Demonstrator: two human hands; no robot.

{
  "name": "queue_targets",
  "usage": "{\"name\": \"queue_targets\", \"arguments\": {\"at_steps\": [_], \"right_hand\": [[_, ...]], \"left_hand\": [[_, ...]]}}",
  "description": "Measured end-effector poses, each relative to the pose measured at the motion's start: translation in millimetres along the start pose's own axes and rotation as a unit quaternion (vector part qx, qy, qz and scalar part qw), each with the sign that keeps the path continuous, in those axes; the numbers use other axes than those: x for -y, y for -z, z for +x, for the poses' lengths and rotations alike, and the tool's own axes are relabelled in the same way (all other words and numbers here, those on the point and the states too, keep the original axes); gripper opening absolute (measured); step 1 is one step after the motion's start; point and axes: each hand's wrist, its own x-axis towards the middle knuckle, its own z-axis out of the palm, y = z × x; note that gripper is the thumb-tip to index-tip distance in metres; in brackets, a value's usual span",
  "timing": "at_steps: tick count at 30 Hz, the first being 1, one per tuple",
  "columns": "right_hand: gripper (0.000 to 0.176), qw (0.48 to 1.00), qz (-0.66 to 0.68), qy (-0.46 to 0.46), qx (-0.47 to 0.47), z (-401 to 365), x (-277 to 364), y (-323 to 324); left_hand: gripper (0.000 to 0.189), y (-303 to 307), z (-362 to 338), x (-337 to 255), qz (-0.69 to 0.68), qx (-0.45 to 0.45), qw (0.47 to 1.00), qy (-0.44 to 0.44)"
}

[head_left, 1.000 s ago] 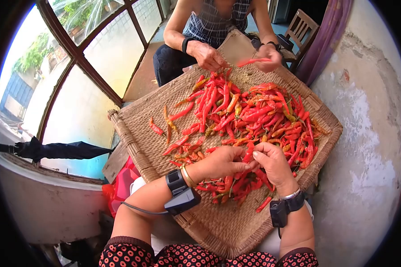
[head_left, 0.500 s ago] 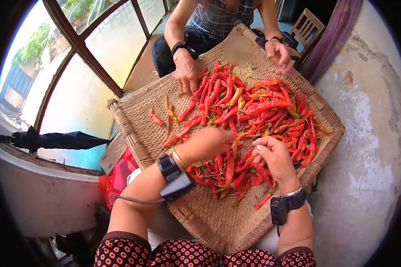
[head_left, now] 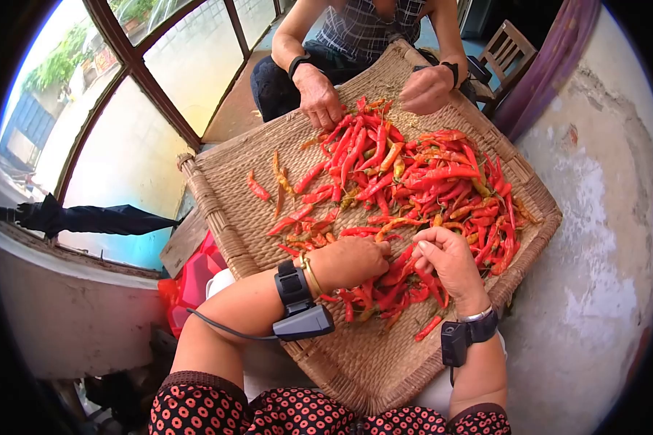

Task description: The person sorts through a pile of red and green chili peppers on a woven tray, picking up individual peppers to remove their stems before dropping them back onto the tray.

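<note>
A heap of red chili peppers (head_left: 442, 174), with some orange and yellowish ones, lies on a woven wicker tray (head_left: 243, 170). My left hand (head_left: 352, 262) is over the near side of the heap, its fingers curled down among the peppers. Whatever those fingertips hold is hidden behind the hand. Just to the right, my right hand (head_left: 450, 262) has thumb and fingers pinched together above the peppers. I cannot make out what is between them. One loose chili (head_left: 428, 328) rests apart, below my right hand.
Across the tray sits another person (head_left: 374, 32), one hand (head_left: 321, 98) at the far peppers, the other (head_left: 426, 90) blurred above pale seeds. A folded black umbrella (head_left: 109, 220) leans at the window on the left. A wooden chair (head_left: 506, 58) stands behind; a rough wall (head_left: 588, 239) borders the right.
My left hand has come down and nearer onto the peppers, no longer blurred. My right hand has barely moved. The other person's right-side hand in view has swung inward and blurred.
</note>
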Motion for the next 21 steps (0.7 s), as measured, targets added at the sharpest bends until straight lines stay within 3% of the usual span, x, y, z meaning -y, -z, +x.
{"name": "queue_targets", "arguments": {"at_steps": [2,5,7,8,10,11,13,15,17,19,21], "right_hand": [[0.012,1.000,-0.002,0.000,0.001,0,0,1],[0.013,1.000,-0.001,-0.010,-0.002,-1,0,2],[0.018,0.998,-0.046,0.038,0.005,0,-2,0],[0.018,0.998,-0.046,0.039,0.005,0,-1,-1],[0.024,0.993,-0.062,0.087,0.055,-1,3,-6],[0.024,0.993,-0.062,0.086,0.055,-3,4,-9],[0.028,0.993,0.069,0.060,0.071,-5,3,-12],[0.028,0.995,0.046,0.049,0.079,-5,3,-6],[0.028,0.995,0.022,0.038,0.087,-4,3,-2],[0.025,0.998,-0.030,0.004,0.057,-2,1,-1],[0.024,0.997,-0.063,0.008,0.039,-2,-3,0]], "left_hand": [[0.010,4,1,2,-0.003,0.022,1.000,0.021],[0.009,9,2,8,-0.047,-0.023,0.998,-0.036],[0.011,13,4,8,-0.227,-0.120,0.964,-0.064],[0.011,17,3,5,-0.226,-0.120,0.964,-0.065],[0.016,23,0,-1,-0.394,-0.096,0.914,0.020],[0.016,20,1,-1,-0.394,-0.095,0.914,0.020],[0.021,14,2,1,-0.636,-0.093,0.766,0.006],[0.021,24,-1,1,-0.641,-0.082,0.763,0.036],[0.019,26,-1,6,-0.684,-0.115,0.718,0.061],[0.017,32,0,16,-0.672,-0.184,0.706,0.128],[0.017,33,1,40,-0.734,-0.292,0.601,0.122]]}}
